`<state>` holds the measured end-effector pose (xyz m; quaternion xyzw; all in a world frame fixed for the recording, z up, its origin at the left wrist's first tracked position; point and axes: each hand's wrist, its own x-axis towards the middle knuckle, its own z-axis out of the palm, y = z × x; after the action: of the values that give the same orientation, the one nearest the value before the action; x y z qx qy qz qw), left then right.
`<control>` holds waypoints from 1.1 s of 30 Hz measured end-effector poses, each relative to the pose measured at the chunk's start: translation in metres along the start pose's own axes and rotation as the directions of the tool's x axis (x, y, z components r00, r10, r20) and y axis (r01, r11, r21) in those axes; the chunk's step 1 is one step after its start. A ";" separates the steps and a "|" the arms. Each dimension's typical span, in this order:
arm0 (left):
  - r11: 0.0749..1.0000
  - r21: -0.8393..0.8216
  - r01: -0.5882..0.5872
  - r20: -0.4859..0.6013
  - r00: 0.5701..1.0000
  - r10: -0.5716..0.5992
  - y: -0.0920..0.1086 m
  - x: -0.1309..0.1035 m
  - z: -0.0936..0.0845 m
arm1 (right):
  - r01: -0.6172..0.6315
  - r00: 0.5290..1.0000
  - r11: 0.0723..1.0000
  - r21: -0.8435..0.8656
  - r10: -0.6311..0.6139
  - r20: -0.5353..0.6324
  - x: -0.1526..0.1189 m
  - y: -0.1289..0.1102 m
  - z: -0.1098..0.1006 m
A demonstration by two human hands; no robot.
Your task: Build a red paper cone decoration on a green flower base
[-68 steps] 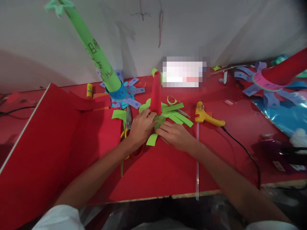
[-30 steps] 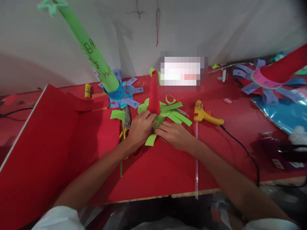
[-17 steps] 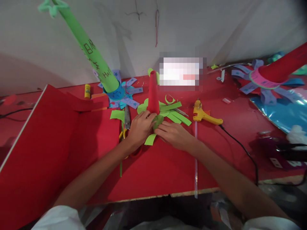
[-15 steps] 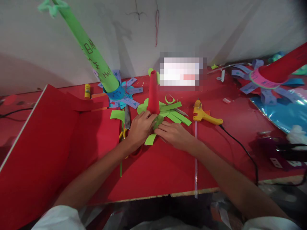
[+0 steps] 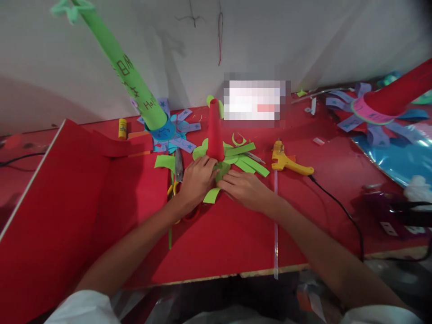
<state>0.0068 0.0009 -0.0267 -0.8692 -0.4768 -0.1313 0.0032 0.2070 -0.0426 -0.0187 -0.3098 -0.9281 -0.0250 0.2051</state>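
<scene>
Both hands meet at a green paper strip [image 5: 222,171] at the foot of a red paper cone [image 5: 215,135]. My left hand [image 5: 199,175] is closed on the strip's left side, its fingers against the cone's base. From the right, my right hand [image 5: 241,186] pinches the same strip with bent fingers. The cone stands upright on a green, petal-shaped paper base [image 5: 200,149]. Loose green strips [image 5: 251,164] lie right of the cone. Another green piece [image 5: 212,195] sticks out below the hands. Scissors with yellow handles [image 5: 173,189] lie beside my left wrist.
A yellow glue gun [image 5: 290,164] with a black cord lies right, above a clear glue stick [image 5: 276,225]. A tall green paper tube [image 5: 131,85] stands back left, near a yellow glue stick tube [image 5: 122,128]. Red board [image 5: 57,202] rises at left. A red tube [image 5: 401,96] leans at right.
Almost nothing differs. Both hands keep their hold on the green strip at the cone's base, and the view has shifted very slightly.
</scene>
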 end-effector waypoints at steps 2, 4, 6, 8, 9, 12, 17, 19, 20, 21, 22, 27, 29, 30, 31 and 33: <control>1.000 0.005 -0.013 -0.003 1.000 0.013 0.000 0.000 0.000 | 0.000 1.000 1.000 0.003 0.000 0.002 0.000 0.000 0.001; 1.000 0.015 -0.027 0.002 1.000 0.027 0.000 -0.001 0.000 | -0.002 1.000 1.000 0.003 0.002 -0.004 0.000 0.000 0.001; 0.999 0.020 -0.038 0.000 0.999 0.038 0.000 -0.001 0.000 | -0.005 1.000 1.000 0.005 0.005 -0.013 -0.001 0.000 0.002; 0.999 0.009 -0.045 -0.012 0.999 0.045 0.000 -0.001 0.000 | -0.011 1.000 1.000 0.013 0.012 -0.006 -0.001 0.000 0.002; 0.999 0.003 -0.046 -0.019 0.999 0.046 -0.001 -0.001 0.000 | -0.016 1.000 1.000 0.017 0.016 0.003 -0.001 0.000 0.002; 0.999 0.002 -0.043 -0.029 0.999 0.044 0.000 -0.001 -0.001 | -0.021 1.000 1.000 0.017 0.020 0.022 -0.001 0.000 0.001; 0.999 0.020 -0.045 -0.029 0.999 0.046 0.001 -0.001 -0.001 | -0.010 1.000 1.000 -0.001 0.010 -0.001 0.000 0.000 0.001; 0.999 0.018 -0.050 -0.033 0.998 0.050 0.002 -0.002 -0.001 | -0.005 1.000 1.000 -0.002 0.005 0.004 0.000 -0.001 0.001; 0.999 0.015 -0.052 -0.033 0.998 0.053 0.002 -0.002 -0.001 | -0.006 1.000 1.000 -0.001 0.006 0.006 0.000 -0.001 0.000; 0.998 0.011 -0.056 -0.032 0.998 0.057 0.002 -0.002 -0.001 | -0.007 1.000 1.000 0.000 0.007 0.007 0.000 -0.001 0.000; 0.998 0.008 -0.062 -0.029 0.998 0.063 0.002 -0.002 -0.001 | -0.007 1.000 1.000 0.000 0.007 0.004 0.000 -0.001 0.000; 0.997 -0.001 -0.083 -0.033 0.996 0.083 0.002 -0.002 -0.001 | -0.003 1.000 1.000 -0.009 0.003 -0.016 0.000 -0.001 0.000; 0.998 -0.008 -0.067 -0.040 0.997 0.066 0.002 -0.002 -0.002 | -0.005 1.000 1.000 -0.004 0.005 -0.004 0.000 -0.001 0.000; 0.998 -0.010 -0.058 -0.041 0.998 0.057 0.003 -0.001 -0.002 | -0.005 1.000 1.000 -0.001 0.005 0.004 0.000 -0.001 0.000; 0.999 -0.009 -0.052 -0.039 0.998 0.052 0.003 -0.001 -0.002 | -0.007 1.000 1.000 0.001 0.007 0.011 0.000 -0.001 0.000; 0.999 -0.002 -0.054 -0.033 0.998 0.054 0.003 -0.001 -0.002 | -0.008 1.000 1.000 0.000 0.008 0.015 -0.001 -0.001 0.000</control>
<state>0.0080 -0.0018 -0.0246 -0.8794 -0.4530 -0.1460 0.0135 0.2070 -0.0438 -0.0187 -0.3135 -0.9284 -0.0220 0.1983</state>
